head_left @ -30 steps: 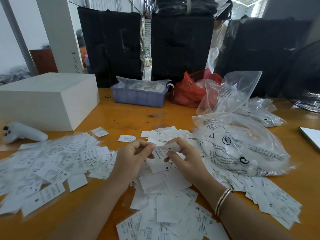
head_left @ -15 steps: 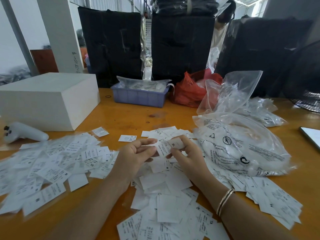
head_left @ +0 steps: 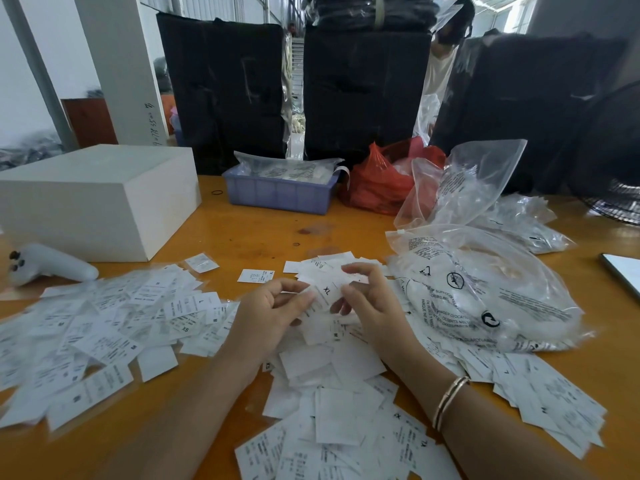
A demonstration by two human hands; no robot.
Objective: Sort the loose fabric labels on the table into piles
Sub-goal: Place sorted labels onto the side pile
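XL label (head_left: pixel 327 293) had risen slightly since earlier; left hand (head_left: pixel 273 306) and right hand (head_left: pixel 367 299) pinched it together above the central label heap (head_left: pixel 332 393), text upward, apparently for reading; spread pile (head_left: pixel 104 327) at nine o'clock.

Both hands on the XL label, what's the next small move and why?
Probably drop it on a pile. The left hand and right hand pinch one label reading XL, face up, above the loose labels.
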